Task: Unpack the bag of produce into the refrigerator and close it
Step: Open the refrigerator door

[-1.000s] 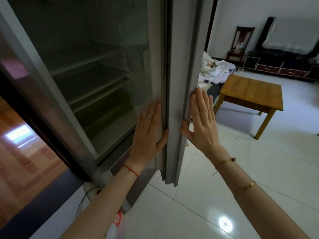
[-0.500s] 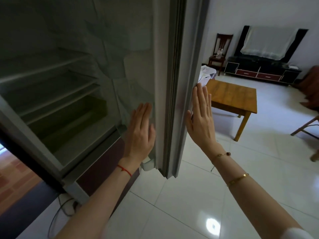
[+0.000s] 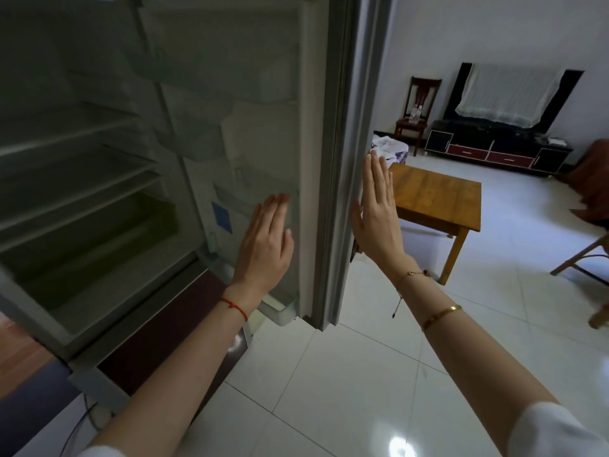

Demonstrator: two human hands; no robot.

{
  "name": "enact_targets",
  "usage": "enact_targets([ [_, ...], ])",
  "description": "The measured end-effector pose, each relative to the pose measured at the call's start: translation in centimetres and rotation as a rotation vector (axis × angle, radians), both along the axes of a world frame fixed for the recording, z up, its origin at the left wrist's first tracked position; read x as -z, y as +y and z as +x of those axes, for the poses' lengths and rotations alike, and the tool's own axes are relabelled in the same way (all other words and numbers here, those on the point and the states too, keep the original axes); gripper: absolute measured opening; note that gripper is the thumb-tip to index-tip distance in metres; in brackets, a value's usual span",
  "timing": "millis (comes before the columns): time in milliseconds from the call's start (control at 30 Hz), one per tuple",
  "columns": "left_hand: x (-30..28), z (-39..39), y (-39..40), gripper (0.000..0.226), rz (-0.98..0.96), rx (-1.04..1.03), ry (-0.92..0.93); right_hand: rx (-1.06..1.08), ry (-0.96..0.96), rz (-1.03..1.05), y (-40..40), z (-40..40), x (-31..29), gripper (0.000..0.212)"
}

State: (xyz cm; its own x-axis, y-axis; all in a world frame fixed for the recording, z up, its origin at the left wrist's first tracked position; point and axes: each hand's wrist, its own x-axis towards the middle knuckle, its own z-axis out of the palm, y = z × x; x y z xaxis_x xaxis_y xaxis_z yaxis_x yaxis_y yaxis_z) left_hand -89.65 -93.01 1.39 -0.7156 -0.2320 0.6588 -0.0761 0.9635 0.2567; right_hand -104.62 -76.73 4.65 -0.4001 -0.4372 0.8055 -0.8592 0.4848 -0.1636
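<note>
The refrigerator (image 3: pixel 82 199) stands open at the left, its shelves bare as far as I can see. Its door (image 3: pixel 336 159) is swung out, edge-on to me, with door bins on the inner side. My left hand (image 3: pixel 263 249) lies flat with straight fingers against the inner side of the door, near the lower bin. My right hand (image 3: pixel 375 212) is flat with straight fingers against the door's outer face. No bag of produce is in view.
A wooden table (image 3: pixel 438 199) stands behind the door on the white tiled floor (image 3: pixel 362 390). Farther back are a dark chair (image 3: pixel 417 110), a low black TV cabinet (image 3: pixel 494 150) and a pile of cloth (image 3: pixel 389 148). Chair legs show at the right edge.
The door has swung farther open, showing more of the shelves and the door's inner bins. Both hands stayed flat on either side of the door and moved with it.
</note>
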Motion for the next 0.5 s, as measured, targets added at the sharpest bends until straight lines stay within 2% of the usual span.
enact_targets([
  [300, -0.3, -6.4, 0.9, 0.057, -0.044, 0.073, -0.044, 0.061, -0.114, -0.02, -0.3, -7.0, -0.6, 0.061],
  [500, -0.4, -11.6, 0.8, 0.055, -0.1, 0.08, -0.008, 0.09, -0.156, -0.01, -1.0, -12.4, -0.9, 0.061],
])
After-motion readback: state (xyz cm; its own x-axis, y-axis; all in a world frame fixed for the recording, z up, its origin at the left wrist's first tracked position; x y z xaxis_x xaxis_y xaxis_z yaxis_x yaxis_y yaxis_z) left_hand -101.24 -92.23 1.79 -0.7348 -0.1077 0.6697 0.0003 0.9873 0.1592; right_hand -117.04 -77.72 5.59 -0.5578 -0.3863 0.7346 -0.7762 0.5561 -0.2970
